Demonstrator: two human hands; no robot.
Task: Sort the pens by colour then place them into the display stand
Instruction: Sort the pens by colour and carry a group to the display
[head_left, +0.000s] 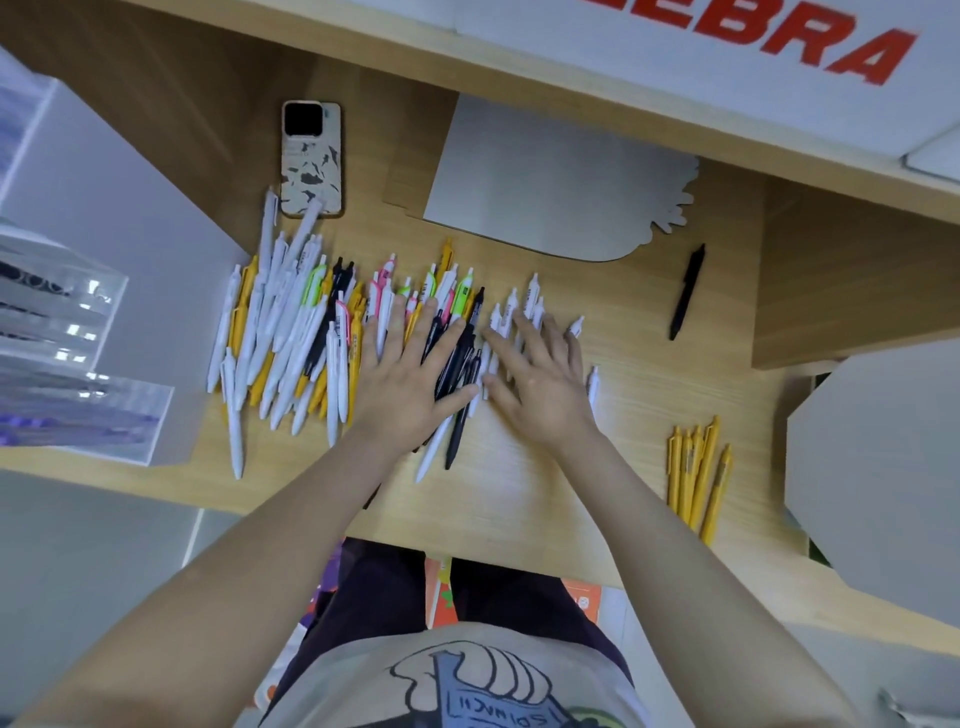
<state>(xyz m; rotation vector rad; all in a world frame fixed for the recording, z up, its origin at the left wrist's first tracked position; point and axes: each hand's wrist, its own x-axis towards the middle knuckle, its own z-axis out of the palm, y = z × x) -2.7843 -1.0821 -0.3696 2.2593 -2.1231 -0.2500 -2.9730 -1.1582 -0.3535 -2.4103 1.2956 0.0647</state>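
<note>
— Where are your hands sitting right now?

— I'm laying both flat on the mixed heap of pens (332, 332) in the middle of the wooden desk (519, 493). My left hand (410, 384) is pressing down on black and white pens with the fingers straight and spread, gripping nothing. My right hand (540, 379) is lying just beside it, fingers also straight, resting on a bunch of white pens (524, 306).

— Anything sorted yet?

— A small group of yellow pens (698, 475) is lying near the right end of the desk, close to its front edge. One black pen (687, 291) is lying alone farther back on the right, well apart from the heap.

— And the stand?

— A clear stepped display stand (67, 358) is sitting at the left, beyond the desk's left edge; I can't tell what is in it.

— How much room are you working with?

— Bare wood is showing between my right hand and the yellow pens, and in front of my wrists up to the front edge. Behind the heap, a phone (310, 158) and a grey card (556, 182) are taking the back strip. A grey board (878, 478) is hemming in the right side.
</note>
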